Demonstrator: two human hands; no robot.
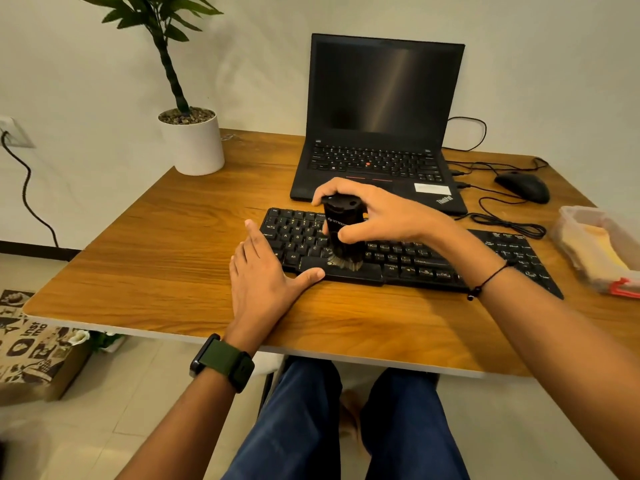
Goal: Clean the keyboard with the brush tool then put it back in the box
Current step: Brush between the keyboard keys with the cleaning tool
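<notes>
A black external keyboard (408,258) lies across the middle of the wooden table (166,258), in front of the laptop. My right hand (374,213) grips a black cylindrical brush tool (343,233) held upright, its bristles pressed onto the keys near the space bar. My left hand (263,271) lies flat on the table at the keyboard's left end, fingers apart, thumb touching the keyboard's front edge. A clear plastic box (599,247) with a red clip stands at the right edge of the table.
An open black laptop (381,126) stands behind the keyboard. A black mouse (523,187) and looped cables (502,216) lie at the back right. A white pot with a plant (192,143) occupies the back left corner. My legs are under the table.
</notes>
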